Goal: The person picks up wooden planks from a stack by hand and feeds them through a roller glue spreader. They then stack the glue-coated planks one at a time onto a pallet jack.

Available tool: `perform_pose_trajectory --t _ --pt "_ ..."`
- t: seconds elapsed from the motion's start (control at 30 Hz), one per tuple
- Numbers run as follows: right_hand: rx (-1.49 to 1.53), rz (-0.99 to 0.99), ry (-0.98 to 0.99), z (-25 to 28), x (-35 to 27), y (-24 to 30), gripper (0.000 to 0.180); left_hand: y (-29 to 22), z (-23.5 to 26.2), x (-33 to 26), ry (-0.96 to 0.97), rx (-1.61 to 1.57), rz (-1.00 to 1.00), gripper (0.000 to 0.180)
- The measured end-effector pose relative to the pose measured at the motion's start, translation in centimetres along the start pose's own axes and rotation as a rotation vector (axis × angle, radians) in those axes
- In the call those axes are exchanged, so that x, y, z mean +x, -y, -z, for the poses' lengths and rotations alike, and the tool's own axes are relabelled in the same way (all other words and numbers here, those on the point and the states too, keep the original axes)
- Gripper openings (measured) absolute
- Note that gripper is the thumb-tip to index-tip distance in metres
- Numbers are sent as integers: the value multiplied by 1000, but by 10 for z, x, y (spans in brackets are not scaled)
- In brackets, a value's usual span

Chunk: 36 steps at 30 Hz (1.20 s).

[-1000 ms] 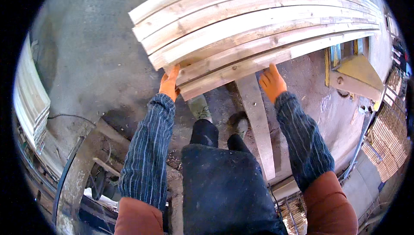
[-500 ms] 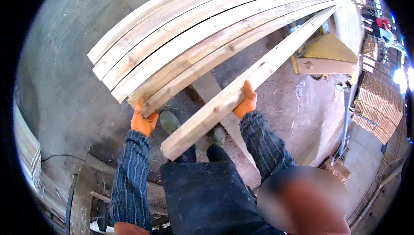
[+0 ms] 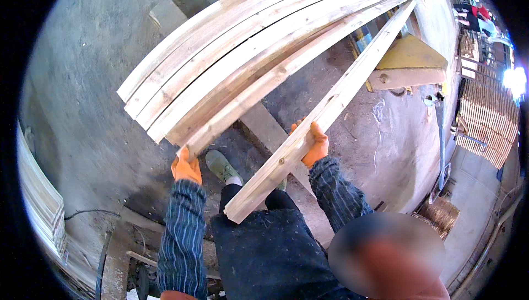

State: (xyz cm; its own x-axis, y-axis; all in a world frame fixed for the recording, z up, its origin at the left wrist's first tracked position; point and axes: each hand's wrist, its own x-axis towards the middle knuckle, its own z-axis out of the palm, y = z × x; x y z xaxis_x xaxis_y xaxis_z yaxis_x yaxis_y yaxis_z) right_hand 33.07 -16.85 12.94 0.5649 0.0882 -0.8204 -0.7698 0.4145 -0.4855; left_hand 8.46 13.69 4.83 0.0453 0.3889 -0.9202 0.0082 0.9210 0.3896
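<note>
Orange-gloved right hand has its grip closed around a single pale wooden plank, angled apart from the stack of planks. Left hand, also gloved, presses under the stack's near end, fingers curled against the lowest board. Below lies a concrete floor.

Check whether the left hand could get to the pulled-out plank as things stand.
Probably yes: the left hand rests at the stack end, and the plank in the right hand lies close beside it, nothing between.
</note>
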Motion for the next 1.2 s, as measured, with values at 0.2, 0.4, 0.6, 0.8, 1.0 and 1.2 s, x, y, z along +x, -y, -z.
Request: perform_pose_trajectory --t 0.2,0.4,0.6,0.8,1.0,1.2 --pt "-1 -39 -111 24 3 0 54 -51 -12 -190 338 283 -69 55" --pt "187 -40 -66 28 -19 10 72 -39 17 -297 684 1271 -570 47" --pt "302 14 54 -8 -87 58 99 -26 -7 -355 644 1723 -501 34" --pt "182 139 103 -22 -142 87 94 -82 -103 -411 1092 2077 -962 18" --pt "260 74 165 -11 -179 73 58 14 -253 -419 1047 1456 -558 86" --pt "20 9 150 -19 -340 45 63 79 -316 -416 1091 1175 -152 102"
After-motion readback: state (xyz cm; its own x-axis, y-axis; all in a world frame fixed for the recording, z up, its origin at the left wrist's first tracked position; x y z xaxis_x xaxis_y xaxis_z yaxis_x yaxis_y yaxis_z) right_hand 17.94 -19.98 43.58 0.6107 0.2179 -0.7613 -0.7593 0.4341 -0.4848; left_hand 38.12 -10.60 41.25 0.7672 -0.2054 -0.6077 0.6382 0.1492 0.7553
